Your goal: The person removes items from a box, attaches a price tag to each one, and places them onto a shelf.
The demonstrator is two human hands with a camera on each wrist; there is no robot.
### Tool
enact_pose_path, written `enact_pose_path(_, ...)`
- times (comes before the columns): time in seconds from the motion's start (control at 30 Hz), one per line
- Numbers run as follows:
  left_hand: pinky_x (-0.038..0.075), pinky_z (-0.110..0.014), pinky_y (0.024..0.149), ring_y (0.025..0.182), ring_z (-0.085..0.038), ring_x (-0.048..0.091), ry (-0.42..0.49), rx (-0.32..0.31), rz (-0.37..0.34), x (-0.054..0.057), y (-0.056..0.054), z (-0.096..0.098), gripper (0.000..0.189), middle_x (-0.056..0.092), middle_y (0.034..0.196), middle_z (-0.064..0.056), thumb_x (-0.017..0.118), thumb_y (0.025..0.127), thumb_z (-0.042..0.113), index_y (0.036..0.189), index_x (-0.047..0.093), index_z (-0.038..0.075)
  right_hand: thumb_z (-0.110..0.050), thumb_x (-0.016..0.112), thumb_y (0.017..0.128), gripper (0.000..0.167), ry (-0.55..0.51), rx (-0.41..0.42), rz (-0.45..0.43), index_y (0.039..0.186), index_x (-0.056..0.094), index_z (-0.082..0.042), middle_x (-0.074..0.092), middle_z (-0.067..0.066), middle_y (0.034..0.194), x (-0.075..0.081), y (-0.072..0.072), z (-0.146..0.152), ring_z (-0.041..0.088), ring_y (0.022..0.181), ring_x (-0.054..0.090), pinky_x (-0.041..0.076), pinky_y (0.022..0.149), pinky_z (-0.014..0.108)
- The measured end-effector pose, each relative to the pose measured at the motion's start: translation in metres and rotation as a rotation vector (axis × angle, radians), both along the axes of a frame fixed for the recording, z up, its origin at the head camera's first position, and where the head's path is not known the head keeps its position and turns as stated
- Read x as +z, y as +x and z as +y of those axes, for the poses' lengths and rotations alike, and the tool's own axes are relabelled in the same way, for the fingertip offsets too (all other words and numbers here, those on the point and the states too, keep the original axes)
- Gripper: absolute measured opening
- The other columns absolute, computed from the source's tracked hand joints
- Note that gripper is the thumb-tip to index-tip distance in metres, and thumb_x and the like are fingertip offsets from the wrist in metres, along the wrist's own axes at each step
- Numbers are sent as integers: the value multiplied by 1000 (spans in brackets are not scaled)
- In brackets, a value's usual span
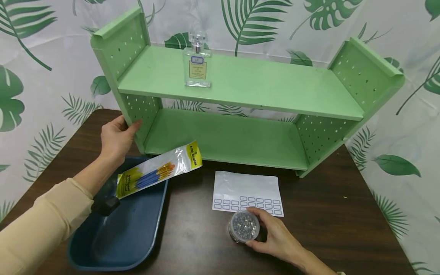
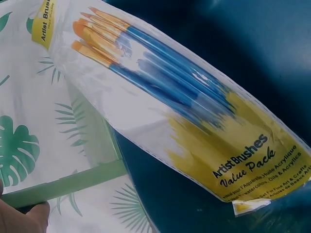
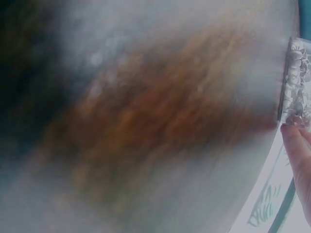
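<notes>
My left hand (image 1: pixel 116 138) grips the left side panel of a green two-tier shelf (image 1: pixel 227 137), thumb on the inner face. In the left wrist view, part of the hand (image 2: pixel 22 216) shows at the lower left on the green edge. A round clear jar (image 1: pixel 245 226) of small silvery pieces is held by my right hand (image 1: pixel 275 233), fingers and thumb at its right side. Just behind it lies a white sheet of blue-framed labels (image 1: pixel 245 185), partly overlapped by the jar. The right wrist view is mostly blurred, with the jar (image 3: pixel 296 80) and fingertips at its right edge.
A clear perfume bottle (image 1: pixel 197 68) with a small label stands on the upper shelf. At the left sits a dark blue basin (image 1: pixel 134 229); a pack of artist brushes (image 1: pixel 159 170) lies across its back part. The dark wooden table (image 1: pixel 330 214) backs onto a leaf-patterned cloth (image 1: pixel 58 88).
</notes>
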State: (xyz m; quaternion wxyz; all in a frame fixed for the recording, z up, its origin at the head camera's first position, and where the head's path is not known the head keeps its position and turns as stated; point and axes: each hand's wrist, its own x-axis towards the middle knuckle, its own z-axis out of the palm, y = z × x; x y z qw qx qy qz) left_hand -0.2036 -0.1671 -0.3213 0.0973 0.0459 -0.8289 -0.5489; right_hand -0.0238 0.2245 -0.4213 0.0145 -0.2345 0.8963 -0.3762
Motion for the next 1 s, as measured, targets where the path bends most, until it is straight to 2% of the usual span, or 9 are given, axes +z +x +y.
enact_pose_path(0.17,48,-36,93,112,-20,58,-9,-9,16,-1,-1,-1,45,59,127,-14,53,96,32,134,52,8,-25,82,72,72,-15,4,7,131,46,-4,59,11,121,-1,0,0,16,104,60,52,84,26)
enact_pose_path(0.37,50,-31,90,98,-3,59,-24,-15,29,-2,0,-1,45,61,124,-15,53,96,32,133,54,6,-23,82,72,71,-36,12,13,130,46,-4,59,11,120,-2,0,0,16,104,60,52,84,25)
enact_pose_path(0.47,51,-30,88,94,1,57,-30,-16,32,-1,1,-1,45,61,123,-15,53,96,32,132,54,6,-23,82,72,71,-36,9,16,130,46,-4,59,11,120,-2,-1,-1,16,104,60,52,84,25)
enact_pose_path(0.73,51,-23,83,95,-2,59,-40,-19,45,-1,1,-1,43,62,122,-16,53,96,31,131,55,4,-23,83,71,71,-34,0,12,129,47,-3,59,11,120,-3,0,-2,16,104,60,52,84,26)
enact_pose_path(0.9,52,-28,86,93,0,58,-48,-17,48,-1,2,-1,43,62,122,-16,53,96,31,130,56,4,-22,83,70,71,-28,-5,13,128,47,-3,59,11,119,-3,0,-2,16,104,59,52,84,26)
enact_pose_path(1.0,52,-26,84,93,-1,58,-52,-13,47,0,2,0,43,62,121,-16,52,96,31,130,56,4,-22,83,70,71,-24,-7,11,128,47,-3,59,11,120,-3,0,-2,16,104,59,52,84,26)
